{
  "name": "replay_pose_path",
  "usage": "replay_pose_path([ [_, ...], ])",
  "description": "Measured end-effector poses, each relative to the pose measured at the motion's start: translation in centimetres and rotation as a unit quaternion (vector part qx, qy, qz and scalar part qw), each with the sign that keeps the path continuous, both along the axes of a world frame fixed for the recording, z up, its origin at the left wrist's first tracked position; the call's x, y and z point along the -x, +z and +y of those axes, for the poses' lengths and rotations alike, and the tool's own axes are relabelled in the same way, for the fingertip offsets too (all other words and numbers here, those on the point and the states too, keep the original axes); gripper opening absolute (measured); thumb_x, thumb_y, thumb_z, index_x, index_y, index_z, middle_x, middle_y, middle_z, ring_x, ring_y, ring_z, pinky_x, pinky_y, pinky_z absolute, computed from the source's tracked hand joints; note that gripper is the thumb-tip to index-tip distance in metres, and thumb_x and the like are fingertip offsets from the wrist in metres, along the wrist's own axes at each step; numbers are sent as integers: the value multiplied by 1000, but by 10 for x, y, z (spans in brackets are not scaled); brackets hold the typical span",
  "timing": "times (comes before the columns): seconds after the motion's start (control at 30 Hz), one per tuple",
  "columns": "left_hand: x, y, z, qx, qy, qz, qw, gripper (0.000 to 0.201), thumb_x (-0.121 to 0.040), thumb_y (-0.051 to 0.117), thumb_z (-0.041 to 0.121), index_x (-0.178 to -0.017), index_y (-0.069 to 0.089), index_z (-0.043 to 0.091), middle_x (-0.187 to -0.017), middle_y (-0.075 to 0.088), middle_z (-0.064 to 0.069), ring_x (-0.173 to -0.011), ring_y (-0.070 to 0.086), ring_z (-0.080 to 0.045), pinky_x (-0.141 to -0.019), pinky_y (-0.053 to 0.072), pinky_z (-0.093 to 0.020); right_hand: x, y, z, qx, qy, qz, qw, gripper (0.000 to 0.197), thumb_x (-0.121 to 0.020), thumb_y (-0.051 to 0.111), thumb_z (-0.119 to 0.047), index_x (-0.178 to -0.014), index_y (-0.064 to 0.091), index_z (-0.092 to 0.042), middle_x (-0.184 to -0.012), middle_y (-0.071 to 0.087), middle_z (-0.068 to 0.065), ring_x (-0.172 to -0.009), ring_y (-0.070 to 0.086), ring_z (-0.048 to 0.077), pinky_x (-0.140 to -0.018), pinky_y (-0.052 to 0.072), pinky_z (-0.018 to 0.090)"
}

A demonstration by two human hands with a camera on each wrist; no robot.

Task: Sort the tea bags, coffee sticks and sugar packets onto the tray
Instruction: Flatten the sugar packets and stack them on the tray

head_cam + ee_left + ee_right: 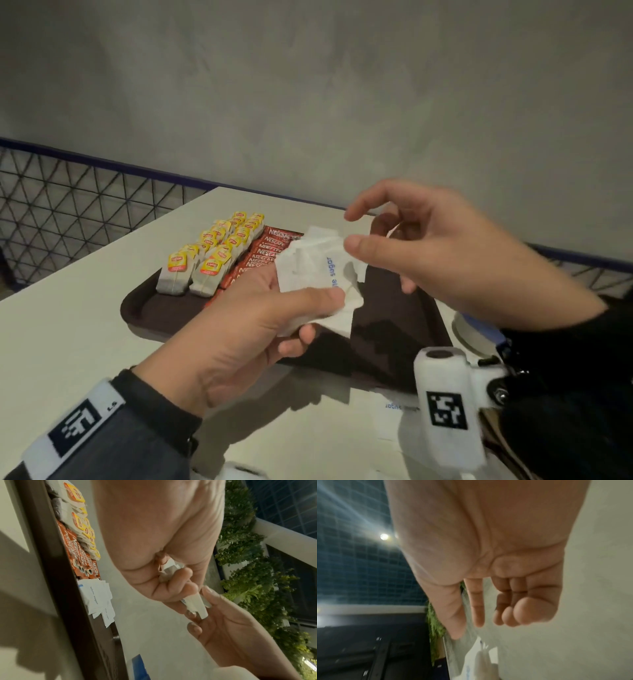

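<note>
Sugar packets (317,270), a loose white bundle printed in blue, sit bunched in the left hand (246,329), thumb pressed over the top and fingers curled beneath, held in the air above the middle of the brown tray (394,329). The right hand (455,253) hovers just beside the bundle at its right edge, fingers loosely curled and gripping nothing; the left wrist view shows its fingertips (208,592) right at the ends of the packets, though whether they touch is hard to tell. On the tray's far left corner the tea bags (209,257) with yellow tags stand in two close rows, and the red coffee sticks (263,253) lie side by side against them, partly hidden behind the held bundle. More sugar packets already on the tray (97,596) lie next to the coffee sticks, seen only from the left wrist. The right half of the tray is bare dark surface, reaching to its raised right rim. The tray rests on a white table (68,325), with open tabletop to its left and in front. A few loose white packets (390,414) lie on the table near the front edge, beside the right wrist camera mount (445,411). A round white object with a blue part (469,332) sits just past the tray's right rim, partly hidden by the right sleeve. Behind the table run a wire mesh fence (68,205) and a grey wall (308,85).
</note>
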State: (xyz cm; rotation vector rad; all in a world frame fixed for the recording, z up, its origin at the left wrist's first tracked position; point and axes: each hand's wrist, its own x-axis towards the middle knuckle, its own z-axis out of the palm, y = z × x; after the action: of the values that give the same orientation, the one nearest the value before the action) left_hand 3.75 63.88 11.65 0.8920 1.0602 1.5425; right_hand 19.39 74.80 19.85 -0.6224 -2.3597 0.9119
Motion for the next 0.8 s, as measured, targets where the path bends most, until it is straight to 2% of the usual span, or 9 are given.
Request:
replay_pose_path([
  [0.1,-4,-1,0,0,-4,25,1000,29,-72,77,14,-99,80,27,-85,72,-4,-48,47,-6,-38,35,-15,5,-6,-1,-44,17,-63,997,35,-73,79,-50,-104,68,-40,-89,62,-5,-65,59,15,-63,53,34],
  [0.17,-5,-2,1,-1,4,25,1000,30,-74,76,14,-102,80,24,-85,70,-4,-48,48,-6,-38,35,-14,9,-10,0,-44,32,-62,997,30,-75,82,-40,-101,69,-35,-84,63,-4,-60,58,10,-58,52,33],
  [0.3,-7,-4,2,-8,8,32,999,25,-84,75,17,-109,77,21,-89,70,-4,-52,48,-6,-41,37,-14,11,-14,7,-18,33,-37,999,26,-80,85,-19,-98,69,-28,-75,63,-2,-59,65,27,-58,58,50],
  [0.43,-7,-2,3,-4,29,-3,1000,26,-89,68,21,-114,73,13,-80,68,-5,-54,53,-11,-41,40,-17,10,-13,11,11,4,-11,1000,25,-80,85,-13,-98,69,-19,-83,69,18,-67,69,42,-64,58,59],
  [0.53,-7,0,4,7,31,-48,998,27,-99,57,23,-116,73,10,-85,71,-13,-53,56,-17,-40,42,-21,11,-15,13,13,-25,-13,1000,24,-79,87,-16,-95,70,-17,-75,68,15,-65,69,38,-67,58,58],
  [0.6,-8,1,5,7,29,-60,998,28,-101,54,24,-117,73,10,-90,72,-16,-54,57,-19,-41,44,-22,12,-17,14,24,-42,-16,999,28,-77,88,-19,-98,69,-19,-67,64,6,-56,64,28,-71,58,55],
  [0.67,-8,0,5,2,34,-59,998,27,-101,54,22,-117,72,9,-88,72,-15,-54,58,-19,-41,45,-22,11,-16,14,38,-69,-31,996,32,-76,88,-30,-99,68,-20,-66,68,1,-52,61,17,-72,58,49],
  [0.73,-7,0,5,-11,44,-53,998,25,-101,54,19,-115,73,10,-84,71,-12,-55,57,-17,-42,45,-21,10,-16,15,55,-86,-48,994,35,-76,86,-42,-93,69,-16,-70,74,3,-55,59,14,-69,57,44],
  [0.8,-6,0,5,-20,51,-47,997,23,-101,55,16,-114,73,11,-83,71,-8,-55,57,-16,-43,45,-20,10,-16,16,72,-87,-59,992,38,-78,82,-45,-86,70,-9,-71,75,5,-58,57,13,-64,53,40],
])
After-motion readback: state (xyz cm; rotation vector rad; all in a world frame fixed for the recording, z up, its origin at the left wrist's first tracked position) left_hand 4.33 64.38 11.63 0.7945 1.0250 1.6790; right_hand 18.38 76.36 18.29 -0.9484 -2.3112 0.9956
